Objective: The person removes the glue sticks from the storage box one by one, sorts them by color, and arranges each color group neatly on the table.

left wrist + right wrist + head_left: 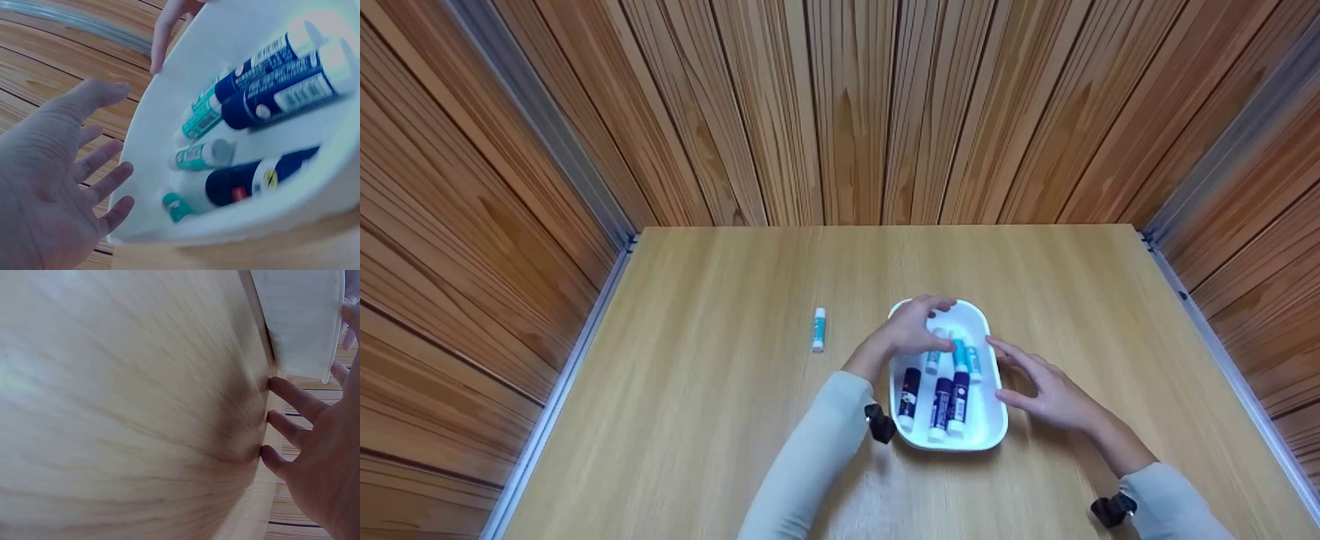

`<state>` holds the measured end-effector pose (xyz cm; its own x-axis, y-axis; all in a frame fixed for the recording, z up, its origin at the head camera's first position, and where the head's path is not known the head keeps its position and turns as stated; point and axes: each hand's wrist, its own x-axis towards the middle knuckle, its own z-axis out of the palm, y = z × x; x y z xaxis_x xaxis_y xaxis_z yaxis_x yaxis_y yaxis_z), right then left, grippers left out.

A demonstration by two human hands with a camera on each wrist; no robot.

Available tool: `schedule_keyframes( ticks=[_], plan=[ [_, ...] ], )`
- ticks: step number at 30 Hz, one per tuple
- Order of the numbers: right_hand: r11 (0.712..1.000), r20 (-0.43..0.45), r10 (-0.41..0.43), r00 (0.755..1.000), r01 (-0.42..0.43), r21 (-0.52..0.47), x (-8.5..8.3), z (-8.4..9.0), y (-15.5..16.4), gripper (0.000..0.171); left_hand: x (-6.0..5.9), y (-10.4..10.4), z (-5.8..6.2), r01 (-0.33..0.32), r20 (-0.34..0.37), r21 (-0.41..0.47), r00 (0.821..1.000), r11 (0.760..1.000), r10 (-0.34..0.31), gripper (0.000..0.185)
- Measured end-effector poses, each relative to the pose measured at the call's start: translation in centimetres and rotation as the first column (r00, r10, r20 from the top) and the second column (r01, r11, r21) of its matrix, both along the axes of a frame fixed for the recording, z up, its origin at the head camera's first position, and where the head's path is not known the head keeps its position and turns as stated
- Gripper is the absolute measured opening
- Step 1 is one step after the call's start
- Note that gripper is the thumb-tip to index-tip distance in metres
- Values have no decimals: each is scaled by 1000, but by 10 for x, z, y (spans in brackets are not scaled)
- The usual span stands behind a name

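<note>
A white plastic tray (pixel 981 416) holds several glue sticks. Three larger dark blue glue sticks (pixel 940 405) with white ends lie in its near half. Smaller teal glue sticks (pixel 203 121) lie toward the far half. My left hand (pixel 916 330) hovers over the far left of the tray, fingers spread; the left wrist view shows its palm holding nothing. At the tray's right side is my right hand (pixel 1057 391), its index fingertip at the rim and its thumb beside the wall. In the right wrist view, other fingertips (pixel 272 382) rest at the tabletop beside the tray.
One teal-and-white glue stick (pixel 819 330) stands apart on the wooden table (pixel 697 390), left of the tray. Wood-plank walls (pixel 855 112) close off the back and both sides, with metal strips (pixel 562 405) along the table's side edges.
</note>
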<state>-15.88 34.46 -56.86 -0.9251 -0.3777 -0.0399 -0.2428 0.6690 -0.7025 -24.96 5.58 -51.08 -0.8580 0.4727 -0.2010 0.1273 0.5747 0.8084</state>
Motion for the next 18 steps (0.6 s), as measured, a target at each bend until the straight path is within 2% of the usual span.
schedule_keyframes(
  ticks=[4, 9, 13, 18],
  plan=[
    [1000, 2, 3, 1000, -3, -3, 0, 0, 1, 83, 3, 10, -5, -14, 52, 11, 999, 1000, 13, 72],
    [1000, 2, 7, 1000, -7, -12, -1, -1, 2, 84, 8, 21, -10, -63, 129, 31, 990, 998, 59, 71],
    [1000, -2, 9, 1000, -9, -14, -1, -1, 1, 83, 10, 30, -16, -82, 115, 2, 990, 997, 81, 73],
    [1000, -2, 6, 1000, -6, -5, 0, 0, 0, 82, 10, 36, -22, -60, 83, -55, 994, 997, 65, 76]
  ],
)
